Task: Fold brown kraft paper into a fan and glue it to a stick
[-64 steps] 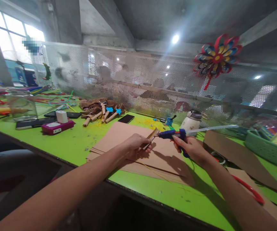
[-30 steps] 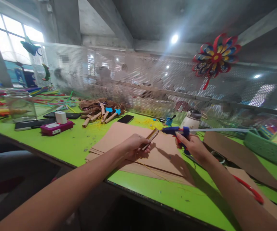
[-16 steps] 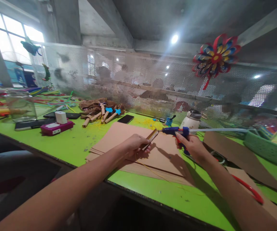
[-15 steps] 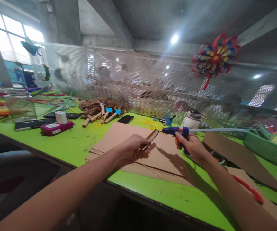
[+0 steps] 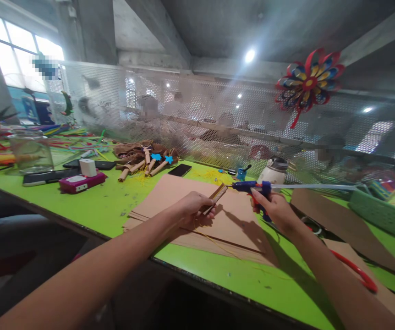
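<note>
My left hand (image 5: 197, 206) pinches a narrow folded strip of brown paper (image 5: 219, 196), tilted up and to the right. A thin yellow string (image 5: 214, 238) trails below that hand across the paper. My right hand (image 5: 273, 208) is wrapped round the handle of a blue glue gun (image 5: 250, 186), with a long clear glue stick (image 5: 314, 186) out of its back. The nozzle points left and is at the strip's upper end; whether it touches I cannot tell. Under both hands lies a stack of brown paper sheets (image 5: 173, 190).
Brown paper pieces with blue stars (image 5: 168, 159), a phone (image 5: 179, 170), a magenta power strip (image 5: 80, 182) and a glass jar (image 5: 32, 153) stand to the left. A white bottle (image 5: 273, 172), a green basket (image 5: 383, 211) and a red handle (image 5: 355, 270) are on the right.
Both my hands, the strip and the glue gun stay almost as they were. Another person's hand has come in at the far left edge, behind the jar.
</note>
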`<move>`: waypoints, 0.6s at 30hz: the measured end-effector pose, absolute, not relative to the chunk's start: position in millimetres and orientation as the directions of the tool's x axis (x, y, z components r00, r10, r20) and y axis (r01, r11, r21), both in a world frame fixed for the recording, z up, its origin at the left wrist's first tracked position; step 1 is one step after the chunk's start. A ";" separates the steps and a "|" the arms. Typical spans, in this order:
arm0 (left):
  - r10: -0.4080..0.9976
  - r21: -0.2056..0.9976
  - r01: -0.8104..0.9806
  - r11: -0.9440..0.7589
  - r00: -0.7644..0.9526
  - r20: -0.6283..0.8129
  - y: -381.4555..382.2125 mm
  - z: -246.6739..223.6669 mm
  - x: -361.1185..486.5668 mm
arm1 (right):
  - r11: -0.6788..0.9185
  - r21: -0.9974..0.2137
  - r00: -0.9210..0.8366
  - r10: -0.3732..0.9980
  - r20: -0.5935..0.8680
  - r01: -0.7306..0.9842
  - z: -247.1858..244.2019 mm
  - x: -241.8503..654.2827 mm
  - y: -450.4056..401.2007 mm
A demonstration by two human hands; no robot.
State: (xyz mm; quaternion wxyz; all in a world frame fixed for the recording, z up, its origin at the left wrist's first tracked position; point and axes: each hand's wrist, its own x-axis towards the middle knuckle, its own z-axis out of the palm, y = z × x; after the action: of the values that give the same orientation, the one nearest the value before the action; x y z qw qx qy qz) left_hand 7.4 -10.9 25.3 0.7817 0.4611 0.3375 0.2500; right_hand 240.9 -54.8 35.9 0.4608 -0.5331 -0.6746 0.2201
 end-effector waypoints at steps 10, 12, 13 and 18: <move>0.739 0.903 -0.089 0.420 0.611 -0.283 -6.7 19.8 7.6 | 0.317 -0.752 -0.094 0.941 0.325 0.578 39.5 234.2 -61.3; 0.742 0.914 -0.084 0.396 0.616 -0.265 -6.1 19.2 7.2 | 0.333 -0.743 -0.128 0.939 0.320 0.581 40.1 233.0 -63.2; 0.746 0.919 -0.080 0.385 0.613 -0.259 -5.7 18.9 7.0 | 0.336 -0.738 -0.143 0.939 0.314 0.586 40.4 232.5 -64.2; 0.748 0.911 -0.087 0.404 0.604 -0.274 -3.8 17.2 7.3 | 0.330 -0.732 -0.181 0.943 0.278 0.596 42.5 229.4 -68.3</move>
State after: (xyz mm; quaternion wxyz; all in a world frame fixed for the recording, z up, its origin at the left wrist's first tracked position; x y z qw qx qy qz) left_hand 7.3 -3.8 17.2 0.7611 0.4719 0.3503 0.2743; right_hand 229.4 -68.3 42.5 0.3630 -0.5269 -0.7304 0.2390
